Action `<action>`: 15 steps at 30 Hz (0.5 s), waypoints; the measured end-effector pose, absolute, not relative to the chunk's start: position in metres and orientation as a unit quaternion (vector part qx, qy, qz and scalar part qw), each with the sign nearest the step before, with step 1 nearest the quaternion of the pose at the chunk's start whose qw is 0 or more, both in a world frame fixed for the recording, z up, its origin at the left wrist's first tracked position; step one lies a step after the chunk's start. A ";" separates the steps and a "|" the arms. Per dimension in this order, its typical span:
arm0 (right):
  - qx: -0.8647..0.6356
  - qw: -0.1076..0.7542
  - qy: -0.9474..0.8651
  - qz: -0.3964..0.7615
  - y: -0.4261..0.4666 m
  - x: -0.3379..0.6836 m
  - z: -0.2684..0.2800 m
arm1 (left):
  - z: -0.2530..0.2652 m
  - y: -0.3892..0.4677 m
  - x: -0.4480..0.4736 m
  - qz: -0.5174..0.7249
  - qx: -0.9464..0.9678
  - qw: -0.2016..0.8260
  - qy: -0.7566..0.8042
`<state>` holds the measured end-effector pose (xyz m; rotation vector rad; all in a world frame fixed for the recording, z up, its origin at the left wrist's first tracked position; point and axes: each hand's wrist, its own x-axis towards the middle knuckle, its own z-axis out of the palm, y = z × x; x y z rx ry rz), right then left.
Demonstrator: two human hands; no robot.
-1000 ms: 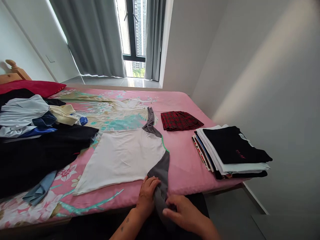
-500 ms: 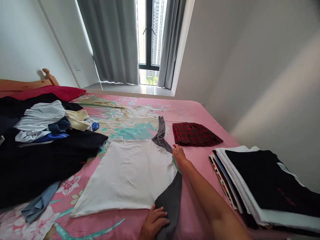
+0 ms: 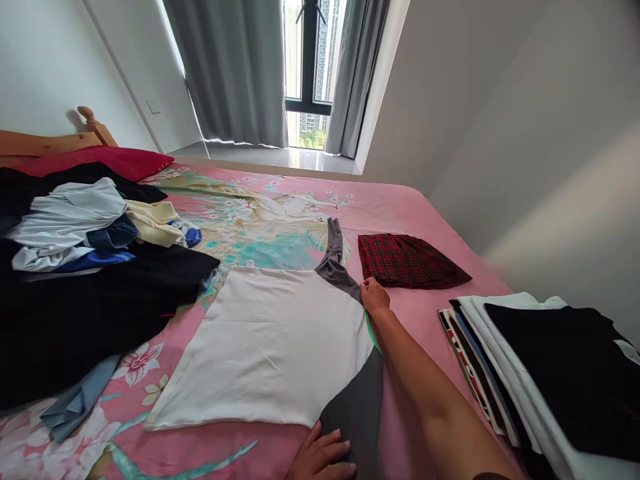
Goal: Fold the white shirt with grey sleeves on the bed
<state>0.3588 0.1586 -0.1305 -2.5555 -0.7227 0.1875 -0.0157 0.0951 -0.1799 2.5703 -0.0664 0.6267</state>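
A white T-shirt (image 3: pixel 270 347) with dark grey sleeves and a green-edged neckline lies spread on the bed, its collar side to the right. My right hand (image 3: pixel 375 295) reaches across to the far shoulder, fingers closed on the fabric between collar and far sleeve. On the near grey sleeve (image 3: pixel 357 407) rests my left hand (image 3: pixel 323 457), open with its fingers spread flat, partly cut off by the bottom edge. Just beyond my right hand lies a red plaid skirt (image 3: pixel 407 261), laid flat.
A neat stack of folded clothes (image 3: pixel 555 373), black on top, sits at the right. On the left is a loose heap of clothes (image 3: pixel 95 307). The bed (image 3: pixel 380 200) has a pink floral sheet and a red pillow (image 3: pixel 105 160); a wall runs along the right.
The view has tilted down and shifted slightly left. My right hand's fingers have closed on the shirt's far shoulder; my left hand stays flat on the near sleeve.
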 end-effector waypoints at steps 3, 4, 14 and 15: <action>-0.932 0.259 -0.251 0.045 0.147 0.344 -0.119 | -0.174 0.097 -0.012 0.194 0.959 0.200 -0.052; -0.931 0.264 -0.250 0.039 0.138 0.336 -0.115 | -0.173 0.097 -0.012 0.178 0.963 0.197 -0.050; -0.945 0.194 -0.196 0.174 0.010 0.248 -0.114 | -0.129 0.092 -0.021 0.053 0.934 0.354 -0.006; -0.944 0.191 -0.196 0.182 0.007 0.246 -0.114 | -0.123 0.090 -0.021 0.042 0.935 0.352 0.003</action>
